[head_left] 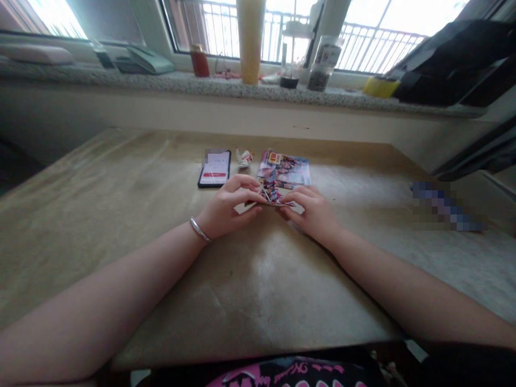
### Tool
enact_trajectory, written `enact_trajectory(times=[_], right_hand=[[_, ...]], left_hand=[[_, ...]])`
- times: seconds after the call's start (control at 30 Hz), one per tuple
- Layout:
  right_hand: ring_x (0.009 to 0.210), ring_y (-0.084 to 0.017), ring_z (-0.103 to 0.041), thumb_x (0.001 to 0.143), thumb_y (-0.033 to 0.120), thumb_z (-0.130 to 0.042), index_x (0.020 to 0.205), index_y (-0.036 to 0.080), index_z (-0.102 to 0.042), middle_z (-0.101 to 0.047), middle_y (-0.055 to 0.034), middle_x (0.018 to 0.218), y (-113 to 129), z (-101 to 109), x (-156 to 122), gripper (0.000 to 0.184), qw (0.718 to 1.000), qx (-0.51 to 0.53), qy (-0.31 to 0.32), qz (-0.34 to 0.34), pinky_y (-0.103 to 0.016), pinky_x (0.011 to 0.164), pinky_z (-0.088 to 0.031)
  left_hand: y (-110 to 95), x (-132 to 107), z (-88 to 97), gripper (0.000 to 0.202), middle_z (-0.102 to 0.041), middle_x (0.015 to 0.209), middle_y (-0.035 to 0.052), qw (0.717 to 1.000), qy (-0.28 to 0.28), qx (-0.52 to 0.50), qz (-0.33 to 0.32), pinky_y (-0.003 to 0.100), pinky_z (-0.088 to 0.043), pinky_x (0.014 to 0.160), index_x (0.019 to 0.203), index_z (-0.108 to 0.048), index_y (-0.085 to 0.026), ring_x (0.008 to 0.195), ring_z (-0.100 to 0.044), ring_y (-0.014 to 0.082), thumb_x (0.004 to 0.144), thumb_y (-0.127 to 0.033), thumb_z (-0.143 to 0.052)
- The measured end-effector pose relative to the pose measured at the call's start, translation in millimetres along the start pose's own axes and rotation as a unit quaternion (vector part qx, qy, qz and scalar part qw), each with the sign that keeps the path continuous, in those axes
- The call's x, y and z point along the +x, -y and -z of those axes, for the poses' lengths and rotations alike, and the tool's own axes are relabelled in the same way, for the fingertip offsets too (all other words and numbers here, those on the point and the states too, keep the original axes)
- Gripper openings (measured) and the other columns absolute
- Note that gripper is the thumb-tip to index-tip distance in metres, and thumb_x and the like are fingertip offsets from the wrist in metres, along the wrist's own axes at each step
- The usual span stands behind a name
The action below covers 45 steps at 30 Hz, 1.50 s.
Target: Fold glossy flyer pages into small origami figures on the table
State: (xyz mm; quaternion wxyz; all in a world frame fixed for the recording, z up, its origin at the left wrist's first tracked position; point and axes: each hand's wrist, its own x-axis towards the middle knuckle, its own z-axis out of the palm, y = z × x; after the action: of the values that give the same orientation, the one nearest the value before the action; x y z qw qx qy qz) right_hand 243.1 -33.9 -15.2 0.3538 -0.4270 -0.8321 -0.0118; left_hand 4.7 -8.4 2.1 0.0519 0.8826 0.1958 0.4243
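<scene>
Between my two hands is a small piece of folded, colourfully printed paper [272, 193], held just above or on the table; its lower edge looks creased. My left hand [231, 207], with a silver bangle on the wrist, pinches its left side between thumb and fingers. The right side is gripped by my right hand [312, 212], fingertips closed on the edge. Right behind the paper lies a colourful printed sheet [288, 167] with a yellow and red label. A small white folded paper piece [244, 158] with red marks sits to its left.
A phone [215, 169] with a lit screen lies left of the papers on the table [258, 301]. At the right is a blurred-out bluish item [443, 207]. Along the stone windowsill [226, 88] stand a red jar [199, 61], a tall yellow cylinder [250, 43] and clear containers [322, 64].
</scene>
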Motion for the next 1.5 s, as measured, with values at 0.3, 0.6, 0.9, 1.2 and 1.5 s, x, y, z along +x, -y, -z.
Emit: enact_trajectory(times=[0.3,0.6,0.9,1.2,1.5], right_hand=[[0.087,-0.019,-0.059,0.085,0.024,-0.060,0.081,0.023,-0.067,-0.070,-0.0034,0.091,-2.9,-0.1,-0.8,0.008,0.998,0.011,0.034,0.054,-0.035,0.081,-0.048],[0.085,-0.018,-0.060,0.086,0.022,-0.058,0.079,0.023,-0.067,-0.069,-0.0033,0.091,-8.0,7.6,0.3,0.011,0.991,0.035,0.078,0.105,-0.034,0.081,-0.047],[0.083,-0.017,-0.061,0.085,0.022,-0.059,0.079,0.023,-0.068,-0.070,-0.0034,0.090,-15.0,8.8,-1.5,0.011,0.985,0.030,0.098,0.139,-0.033,0.077,-0.048],[0.084,-0.017,-0.061,0.084,0.018,-0.057,0.078,0.022,-0.066,-0.070,-0.0032,0.090,-18.0,13.0,-1.5,0.012,0.981,0.037,0.133,0.138,-0.032,0.077,-0.049],[0.082,-0.018,-0.060,0.080,0.015,-0.057,0.079,0.021,-0.063,-0.069,-0.0032,0.087,-22.5,16.2,-1.6,0.009,0.983,0.005,0.151,0.108,-0.033,0.077,-0.049]], left_hand=[[-2.1,-1.1,4.4,0.024,-0.058,0.107,0.0085,0.998,0.015,-0.026,0.048,0.037,-0.048,0.093,0.097,-0.068,-0.019,0.103,-0.056,0.0179,0.094,-0.026,-0.045],[7.4,-1.8,3.8,0.020,-0.062,0.100,0.0079,0.992,-0.016,0.036,0.121,0.036,-0.049,0.088,0.085,-0.069,-0.017,0.096,-0.059,0.0186,0.088,-0.030,-0.055],[15.7,-7.6,1.9,0.023,-0.063,0.117,0.0059,0.959,0.010,0.253,0.125,0.048,-0.039,0.090,0.071,-0.070,-0.021,0.103,-0.055,0.0268,0.082,-0.040,-0.064],[16.4,-9.8,-2.5,0.031,-0.065,0.115,0.0094,0.952,0.025,0.266,0.148,0.058,-0.035,0.089,0.060,-0.068,-0.019,0.103,-0.052,0.0338,0.080,-0.043,-0.063],[1.9,-8.6,-4.4,0.017,-0.067,0.112,0.0043,0.967,0.101,0.227,0.062,0.062,-0.028,0.105,0.090,-0.070,-0.026,0.119,-0.048,0.0349,0.074,-0.028,-0.065]])
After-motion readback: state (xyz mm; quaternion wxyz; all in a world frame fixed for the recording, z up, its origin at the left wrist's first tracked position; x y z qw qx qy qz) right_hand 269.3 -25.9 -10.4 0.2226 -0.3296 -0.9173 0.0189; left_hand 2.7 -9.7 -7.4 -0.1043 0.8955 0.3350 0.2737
